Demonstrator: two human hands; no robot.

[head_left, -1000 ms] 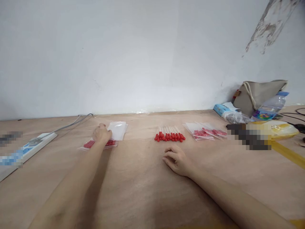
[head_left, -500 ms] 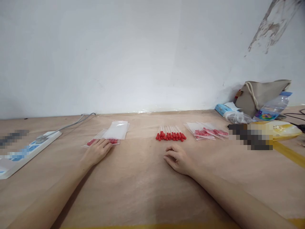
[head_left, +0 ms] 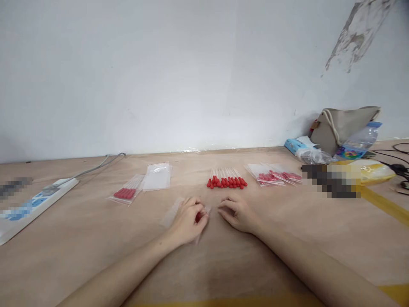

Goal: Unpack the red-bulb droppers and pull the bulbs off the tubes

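My left hand [head_left: 188, 219] lies on the wooden table [head_left: 96, 247] near the middle, fingers curled over a small clear plastic bag [head_left: 171, 212] with something red showing under the fingertips. My right hand [head_left: 239, 215] rests just to its right, fingers bent and slightly apart, holding nothing. Beyond both hands lies a row of red-tipped clear droppers [head_left: 226, 179]. At the left sit one filled bag of red droppers [head_left: 125, 194] and a stack of empty clear bags [head_left: 156, 176].
More filled bags [head_left: 273, 175] lie right of the droppers. A white power strip [head_left: 32, 207] with a grey cable sits far left. A beige pouch [head_left: 343, 125], a plastic bottle [head_left: 361, 143], a tissue pack and black cables crowd the right rear by the wall.
My left hand has come back from the bags at the left to the middle of the table, bringing a clear bag with it. The right hand has stayed put.
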